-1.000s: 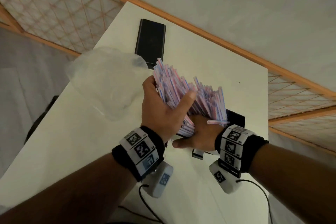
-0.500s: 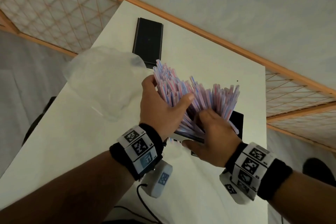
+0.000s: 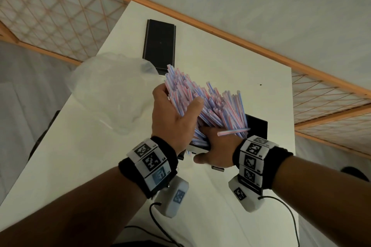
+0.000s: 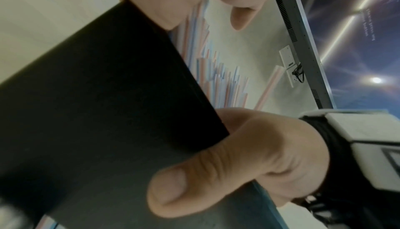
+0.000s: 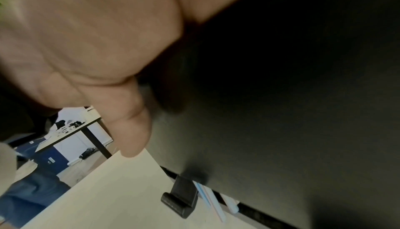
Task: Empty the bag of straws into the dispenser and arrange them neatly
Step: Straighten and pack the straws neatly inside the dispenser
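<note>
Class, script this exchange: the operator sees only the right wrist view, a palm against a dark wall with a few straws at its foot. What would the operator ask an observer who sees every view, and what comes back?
Operator: What is the left hand doing?
Observer: It grips the bundle of pink-and-blue striped straws standing in the black box dispenser.
Operator: Are they sitting neatly?
Observer: No. They fan out unevenly, and one stray straw lies crosswise above the right hand.
</note>
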{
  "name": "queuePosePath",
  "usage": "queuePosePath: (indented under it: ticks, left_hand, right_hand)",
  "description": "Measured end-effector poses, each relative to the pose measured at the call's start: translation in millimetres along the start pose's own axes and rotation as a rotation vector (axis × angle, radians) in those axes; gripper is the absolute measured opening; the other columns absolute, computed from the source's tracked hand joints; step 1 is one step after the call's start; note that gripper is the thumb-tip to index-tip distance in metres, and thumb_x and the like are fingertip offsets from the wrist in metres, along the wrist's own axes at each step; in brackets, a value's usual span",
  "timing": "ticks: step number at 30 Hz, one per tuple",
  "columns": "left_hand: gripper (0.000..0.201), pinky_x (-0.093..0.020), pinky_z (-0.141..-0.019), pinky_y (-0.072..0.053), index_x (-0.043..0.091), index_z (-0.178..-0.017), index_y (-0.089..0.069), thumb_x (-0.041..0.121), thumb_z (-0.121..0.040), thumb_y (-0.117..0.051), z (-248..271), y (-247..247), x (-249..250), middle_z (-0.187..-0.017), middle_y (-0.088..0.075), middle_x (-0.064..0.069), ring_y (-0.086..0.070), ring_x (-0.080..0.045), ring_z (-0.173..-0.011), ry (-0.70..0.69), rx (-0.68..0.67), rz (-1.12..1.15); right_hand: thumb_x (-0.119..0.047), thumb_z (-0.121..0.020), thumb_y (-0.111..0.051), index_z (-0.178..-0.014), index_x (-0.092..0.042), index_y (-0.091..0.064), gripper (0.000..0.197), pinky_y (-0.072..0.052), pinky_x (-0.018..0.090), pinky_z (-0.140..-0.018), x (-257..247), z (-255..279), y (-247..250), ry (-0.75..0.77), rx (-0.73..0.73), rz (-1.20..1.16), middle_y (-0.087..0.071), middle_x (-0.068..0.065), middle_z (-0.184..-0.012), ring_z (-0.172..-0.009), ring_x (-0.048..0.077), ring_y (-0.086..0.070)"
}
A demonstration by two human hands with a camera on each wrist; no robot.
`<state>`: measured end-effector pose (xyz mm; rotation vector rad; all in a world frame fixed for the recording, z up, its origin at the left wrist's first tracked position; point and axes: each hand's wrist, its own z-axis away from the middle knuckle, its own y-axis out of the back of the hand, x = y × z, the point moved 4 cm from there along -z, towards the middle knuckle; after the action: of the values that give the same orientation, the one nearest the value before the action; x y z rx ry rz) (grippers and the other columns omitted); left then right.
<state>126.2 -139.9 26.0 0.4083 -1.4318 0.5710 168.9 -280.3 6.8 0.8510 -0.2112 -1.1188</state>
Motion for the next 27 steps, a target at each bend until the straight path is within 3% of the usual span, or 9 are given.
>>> queuePosePath:
  ticks: [3,6,9,13,17,21,24,27]
  left_hand:
    - [0.055,-0.027,-0.086,-0.057,0.014,-0.12,-0.042,0.033,-0.078,-0.073,0,-1,0,-0.105,-0.069,0.01,-0.071,-0.001,-0.092,-0.003,-0.008,0.011]
    - [0.064,-0.035,-0.09,-0.057,0.014,-0.123,-0.042,0.041,-0.075,-0.075,1,-2,0,-0.112,-0.068,0.005,-0.07,-0.006,-0.099,-0.024,-0.015,-0.002]
    - [0.064,-0.03,-0.09,-0.057,0.015,-0.124,-0.041,0.039,-0.075,-0.076,1,-2,0,-0.116,-0.067,0.001,-0.069,-0.006,-0.102,-0.041,-0.017,-0.027]
    - [0.065,-0.021,-0.087,-0.054,0.024,-0.122,-0.038,0.043,-0.074,-0.077,2,-1,2,-0.121,-0.064,0.004,-0.067,-0.004,-0.108,-0.056,0.01,-0.041]
    - [0.07,-0.027,-0.088,-0.058,0.026,-0.122,-0.039,0.043,-0.071,-0.083,1,-1,0,-0.12,-0.065,0.006,-0.068,-0.005,-0.107,-0.017,0.021,-0.069]
    - [0.078,-0.023,-0.093,-0.054,0.018,-0.126,-0.042,0.037,-0.068,-0.09,-2,-1,0,-0.122,-0.062,0.006,-0.064,-0.006,-0.111,-0.003,0.058,-0.128]
    - [0.081,-0.026,-0.094,-0.052,0.018,-0.125,-0.042,0.027,-0.064,-0.094,-2,-2,-1,-0.12,-0.06,0.007,-0.063,-0.008,-0.11,0.013,0.054,-0.2]
    - [0.078,-0.027,-0.089,-0.053,0.022,-0.118,-0.04,0.022,-0.061,-0.094,-2,-1,-3,-0.113,-0.059,0.008,-0.064,-0.01,-0.104,0.019,0.042,-0.251]
  right_hand:
    - [-0.061,-0.066,-0.071,-0.117,-0.023,-0.054,0.065,-0.055,0.043,-0.083,-2,-8,0,0.0,-0.042,-0.016,-0.066,-0.001,-0.103,-0.091,0.023,-0.063]
    - [-0.063,-0.062,-0.069,-0.126,-0.021,-0.051,0.078,-0.051,0.046,-0.092,-3,-10,2,0.001,-0.062,0.017,-0.064,0.001,-0.116,-0.105,0.026,-0.061]
    - [-0.068,-0.055,-0.067,-0.127,-0.019,-0.049,0.089,-0.053,0.047,-0.091,-4,-7,3,-0.022,-0.088,-0.019,-0.065,0.003,-0.119,-0.104,0.026,-0.063]
    - [-0.08,-0.042,-0.065,-0.118,-0.029,-0.055,0.092,-0.055,0.045,-0.089,0,-12,6,-0.051,-0.058,-0.099,-0.066,-0.005,-0.111,-0.099,0.02,-0.065]
    - [-0.076,-0.059,-0.072,-0.142,-0.019,-0.04,0.106,-0.046,0.041,-0.102,-3,-9,6,-0.043,-0.091,-0.064,-0.054,-0.002,-0.136,-0.123,0.024,-0.054]
    - [-0.073,-0.058,-0.079,-0.121,-0.03,-0.052,0.081,-0.051,0.032,-0.091,-4,-5,16,0.018,0.023,-0.182,-0.066,-0.015,-0.11,-0.102,0.011,-0.063]
    - [-0.077,-0.057,-0.074,-0.136,-0.024,-0.042,0.1,-0.048,0.026,-0.088,-6,-1,16,0.007,0.049,-0.145,-0.064,-0.011,-0.11,-0.103,0.014,-0.063]
    - [-0.085,-0.057,-0.066,-0.136,-0.024,-0.042,0.102,-0.045,0.024,-0.085,-7,4,14,0.019,0.101,-0.109,-0.059,-0.015,-0.105,-0.102,0.012,-0.063]
